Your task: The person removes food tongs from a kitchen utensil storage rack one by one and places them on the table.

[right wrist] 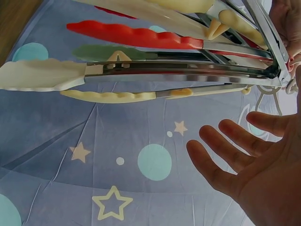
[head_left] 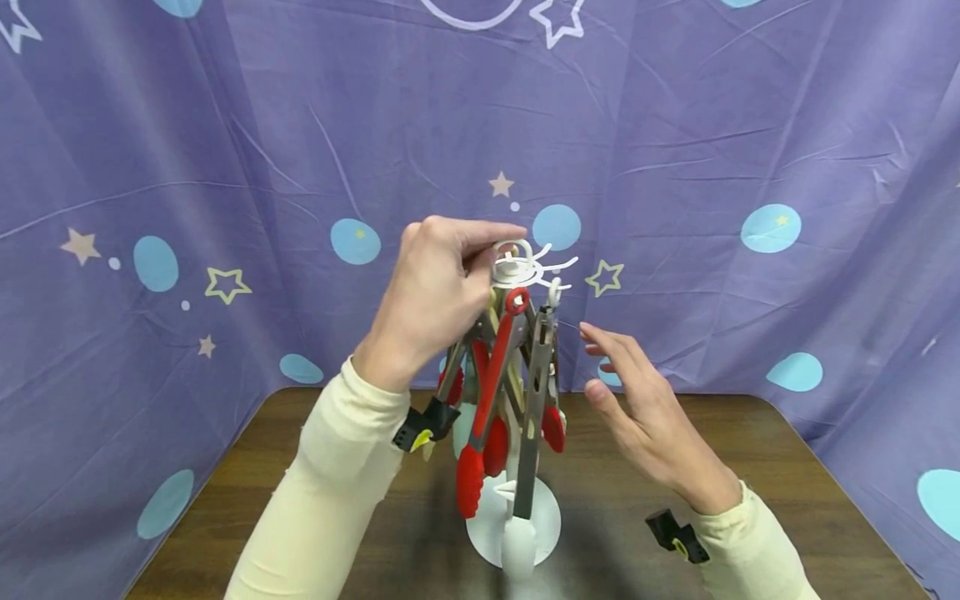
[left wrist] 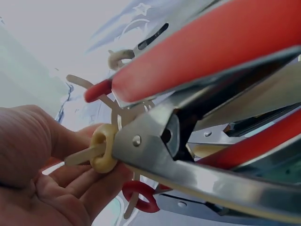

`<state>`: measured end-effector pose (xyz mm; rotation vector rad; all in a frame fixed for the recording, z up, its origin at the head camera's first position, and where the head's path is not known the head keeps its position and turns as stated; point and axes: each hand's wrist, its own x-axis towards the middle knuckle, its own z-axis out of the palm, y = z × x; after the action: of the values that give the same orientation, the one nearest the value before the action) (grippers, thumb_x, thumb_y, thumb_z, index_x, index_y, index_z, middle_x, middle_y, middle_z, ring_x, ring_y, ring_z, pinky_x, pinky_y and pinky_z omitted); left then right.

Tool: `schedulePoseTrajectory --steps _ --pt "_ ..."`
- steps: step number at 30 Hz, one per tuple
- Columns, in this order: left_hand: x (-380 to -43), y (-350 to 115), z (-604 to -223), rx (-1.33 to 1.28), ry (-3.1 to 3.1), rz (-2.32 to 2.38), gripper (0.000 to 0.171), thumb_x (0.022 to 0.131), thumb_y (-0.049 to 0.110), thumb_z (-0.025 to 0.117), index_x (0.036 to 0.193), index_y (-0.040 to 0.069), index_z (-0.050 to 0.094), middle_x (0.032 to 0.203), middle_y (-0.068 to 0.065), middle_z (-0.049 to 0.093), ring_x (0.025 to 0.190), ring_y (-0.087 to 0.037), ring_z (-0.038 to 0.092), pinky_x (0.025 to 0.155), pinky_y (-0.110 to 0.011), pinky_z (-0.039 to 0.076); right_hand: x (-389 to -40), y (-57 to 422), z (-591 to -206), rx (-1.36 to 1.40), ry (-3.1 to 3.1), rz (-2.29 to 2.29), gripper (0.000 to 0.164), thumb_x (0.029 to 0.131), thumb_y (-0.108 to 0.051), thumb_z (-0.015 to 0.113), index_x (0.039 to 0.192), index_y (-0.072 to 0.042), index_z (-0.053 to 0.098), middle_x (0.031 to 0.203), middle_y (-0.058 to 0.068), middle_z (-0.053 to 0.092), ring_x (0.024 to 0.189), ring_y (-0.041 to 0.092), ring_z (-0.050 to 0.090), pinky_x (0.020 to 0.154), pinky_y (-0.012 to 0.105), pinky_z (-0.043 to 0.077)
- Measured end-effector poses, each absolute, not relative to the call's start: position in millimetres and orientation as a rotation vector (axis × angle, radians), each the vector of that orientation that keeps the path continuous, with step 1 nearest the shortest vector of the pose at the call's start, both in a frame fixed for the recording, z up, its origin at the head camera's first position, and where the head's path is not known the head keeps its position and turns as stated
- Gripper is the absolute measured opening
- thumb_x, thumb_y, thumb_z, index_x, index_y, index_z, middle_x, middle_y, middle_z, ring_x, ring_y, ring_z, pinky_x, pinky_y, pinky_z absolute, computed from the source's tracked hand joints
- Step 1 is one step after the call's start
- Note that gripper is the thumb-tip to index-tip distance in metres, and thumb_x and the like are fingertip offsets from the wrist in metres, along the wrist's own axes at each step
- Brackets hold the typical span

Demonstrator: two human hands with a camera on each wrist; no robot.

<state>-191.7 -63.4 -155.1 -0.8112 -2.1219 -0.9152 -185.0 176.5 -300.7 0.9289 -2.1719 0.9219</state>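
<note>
White stand (head_left: 549, 515), several tongs (head_left: 491, 396) hung around it; left hand (head_left: 435, 296) at the stand's top, thumb and forefinger pinching its loop (head_left: 527, 247); right hand (head_left: 654, 410) right of the stand, apart, fingers spread

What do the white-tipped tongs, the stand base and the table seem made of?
White-tipped tongs: shiny, reflective metal, probably steel; the matte tip may be silicone. Stand base: smooth white, painted metal or plastic. Table: brown, visibly grained, wood or laminate.
</note>
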Motion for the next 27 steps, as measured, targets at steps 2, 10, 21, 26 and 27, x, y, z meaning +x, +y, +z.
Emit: schedulePoseTrajectory --steps 2,10,21,26,27 --pt "-190 -62 -156 -0.808 -2.128 -0.902 0.035 0.089 -0.01 0.058 0.112 0.005 0.078 0.081 -0.005 0.073 0.063 -0.012 0.06 0.059 -0.025 0.046 -185 176 -301 0.931 -2.168 0.918 0.051 0.11 -0.031 0.044 0.157 -0.013 0.037 0.142 0.008 0.051 0.126 0.024 0.052 0.101 0.034 0.044" --pt "-188 -52 -155 -0.692 -2.105 -0.836 0.017 0.09 0.012 0.075 0.105 0.008 0.081 0.08 -0.002 0.073 0.066 -0.015 0.057 0.065 -0.033 0.044 -180 169 -297 0.94 -2.18 0.924 0.055 0.107 -0.035 0.051 0.157 -0.015 0.037 0.143 0.006 0.05 0.129 0.023 0.051 0.102 0.037 0.044" --pt "-187 -41 -157 -0.553 -2.056 -0.742 0.016 0.086 0.021 0.083 0.098 0.011 0.083 0.091 -0.003 0.075 0.082 -0.019 0.067 0.071 -0.037 0.05 -179 156 -295 0.945 -2.219 0.965 0.077 0.092 -0.022 0.076 0.158 -0.02 0.035 0.147 -0.001 0.047 0.131 0.022 0.049 0.104 0.043 0.043" --pt "-188 -40 -157 -0.549 -2.04 -0.734 0.016 0.086 0.021 0.083 0.098 0.011 0.083 0.09 -0.003 0.075 0.082 -0.02 0.068 0.071 -0.037 0.05 -180 152 -297 0.946 -2.237 1.008 0.088 0.085 -0.024 0.083 0.158 -0.021 0.033 0.143 -0.001 0.049 0.131 0.02 0.048 0.108 0.044 0.04" --pt "-188 -40 -157 -0.547 -2.039 -0.736 0.015 0.086 0.021 0.084 0.097 0.011 0.083 0.089 -0.003 0.075 0.08 -0.02 0.068 0.07 -0.037 0.049 -180 151 -298 0.941 -2.246 1.019 0.09 0.085 -0.025 0.084 0.158 -0.023 0.032 0.143 -0.001 0.05 0.131 0.019 0.048 0.108 0.045 0.04"
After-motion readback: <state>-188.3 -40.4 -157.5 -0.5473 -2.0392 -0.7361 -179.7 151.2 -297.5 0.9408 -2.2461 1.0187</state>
